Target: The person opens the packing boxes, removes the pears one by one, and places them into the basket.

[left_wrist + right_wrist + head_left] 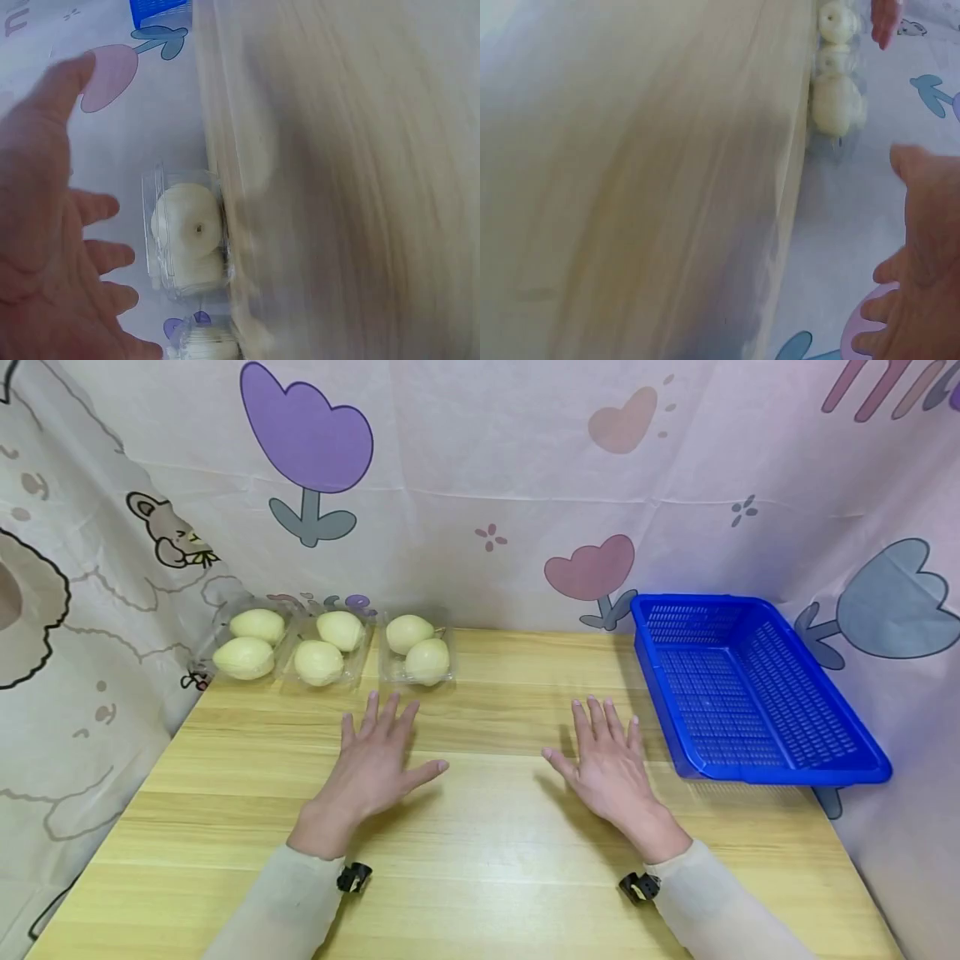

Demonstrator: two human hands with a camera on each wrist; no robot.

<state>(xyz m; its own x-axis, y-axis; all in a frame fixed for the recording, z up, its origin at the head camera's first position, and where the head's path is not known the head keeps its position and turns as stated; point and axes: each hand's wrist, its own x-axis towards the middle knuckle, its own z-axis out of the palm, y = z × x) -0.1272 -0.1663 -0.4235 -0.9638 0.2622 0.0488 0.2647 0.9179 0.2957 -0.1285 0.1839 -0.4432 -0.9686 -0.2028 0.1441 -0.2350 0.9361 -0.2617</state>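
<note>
Three clear plastic boxes stand in a row at the table's back left in the head view, each with two pale yellow pears showing. These are the left box (pixel 281 670), the middle box (pixel 360 664) and the right box (pixel 448 672). My left hand (pixel 369 775) is held palm down over the table, fingers spread, just in front of the middle and right boxes. My right hand (pixel 611 775) is spread the same way, left of a blue plastic basket (pixel 678 739). Neither hand holds anything. Pears (pixel 187 225) in a box also appear beyond the left fingers in the left wrist view.
The basket, with slotted walls and floor, sits at the right side of the wooden table (pixel 487 843). A printed cloth (pixel 465 452) hangs behind the table and along both sides. Small black devices are strapped at both wrists.
</note>
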